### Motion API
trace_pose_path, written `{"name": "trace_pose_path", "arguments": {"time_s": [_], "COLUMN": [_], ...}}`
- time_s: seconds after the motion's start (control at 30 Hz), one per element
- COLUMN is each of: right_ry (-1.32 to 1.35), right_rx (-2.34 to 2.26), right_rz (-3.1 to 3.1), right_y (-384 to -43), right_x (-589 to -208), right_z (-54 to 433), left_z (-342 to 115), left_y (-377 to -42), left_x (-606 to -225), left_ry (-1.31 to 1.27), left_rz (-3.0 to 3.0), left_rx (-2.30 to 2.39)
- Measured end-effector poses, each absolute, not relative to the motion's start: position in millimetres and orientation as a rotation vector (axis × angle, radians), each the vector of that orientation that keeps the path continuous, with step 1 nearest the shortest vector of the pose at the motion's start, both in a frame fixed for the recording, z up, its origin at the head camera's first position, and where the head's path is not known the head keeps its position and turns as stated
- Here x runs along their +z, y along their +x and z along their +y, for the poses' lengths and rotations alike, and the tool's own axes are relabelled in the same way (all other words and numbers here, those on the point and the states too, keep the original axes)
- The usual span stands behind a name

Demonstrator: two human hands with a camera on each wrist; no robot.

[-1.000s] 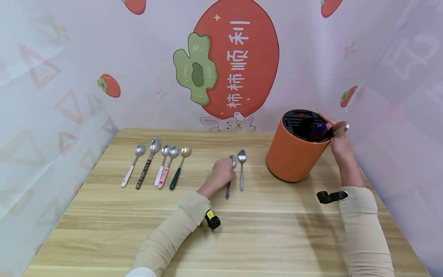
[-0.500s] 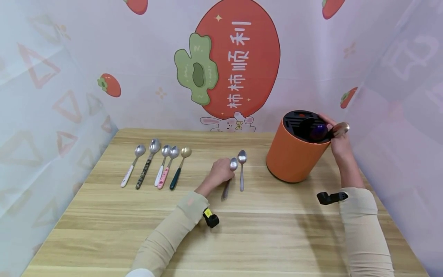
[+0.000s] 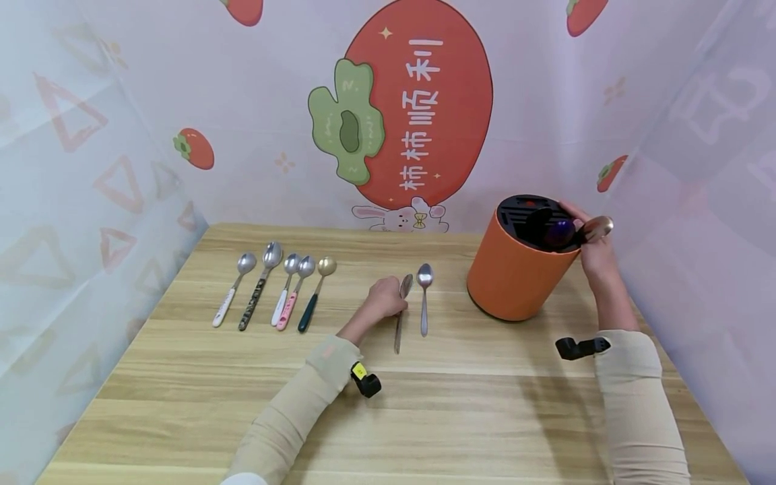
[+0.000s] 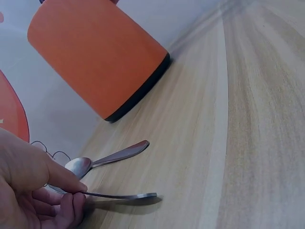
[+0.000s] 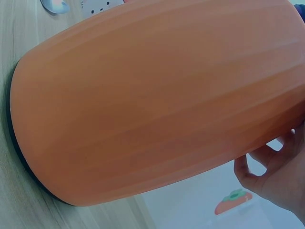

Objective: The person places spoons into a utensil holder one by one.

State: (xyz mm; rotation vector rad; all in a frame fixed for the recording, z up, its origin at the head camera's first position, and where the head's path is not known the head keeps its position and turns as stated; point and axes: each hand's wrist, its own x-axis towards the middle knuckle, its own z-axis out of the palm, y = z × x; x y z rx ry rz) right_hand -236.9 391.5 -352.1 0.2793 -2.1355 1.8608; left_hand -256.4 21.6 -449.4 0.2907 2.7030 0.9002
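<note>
My left hand (image 3: 384, 297) pinches a metal spoon (image 3: 398, 333) between thumb and fingers. In the left wrist view, the held spoon's handle (image 4: 128, 195) sticks out past the fingertips, low over the wood. Just right of it lies a second metal spoon (image 3: 425, 289), bowl toward the back wall. An orange cylindrical knife block (image 3: 515, 273) with a slotted black top stands at the right. My right hand (image 3: 599, 261) grips its far right side near the rim, and bent fingers touch the side in the right wrist view. A purple utensil head (image 3: 559, 233) and a copper-coloured spoon (image 3: 599, 229) project from the top.
Several spoons lie in a row at left: one with a patterned white handle (image 3: 224, 308), a black patterned one (image 3: 253, 303), a white one (image 3: 279, 307), a pink one (image 3: 287, 310) and a dark green one (image 3: 308, 312). A printed cloth backdrop (image 3: 254, 195) borders the wooden table (image 3: 461, 411).
My left hand has shifted slightly left, and the spoon in it has turned, its bowl now seen more edge-on. My right hand and the knife block stay in place.
</note>
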Motion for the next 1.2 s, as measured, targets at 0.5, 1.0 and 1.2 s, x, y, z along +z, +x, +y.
{"name": "trace_pose_path", "arguments": {"time_s": [0.5, 1.0, 1.2], "right_ry": [0.225, 0.255, 0.255], "right_rx": [1.734, 1.779, 1.809], "right_rz": [-2.275, -2.23, -2.249], "right_y": [-235, -235, -235], "right_x": [-352, -351, -350], "right_z": [396, 394, 394], "left_z": [18, 28, 31], "left_y": [-245, -234, -230], "left_x": [-433, -402, -395], "left_ry": [0.391, 0.462, 0.501], "left_rz": [2.726, 2.738, 2.728], "left_rx": [1.066, 1.205, 1.315]}}
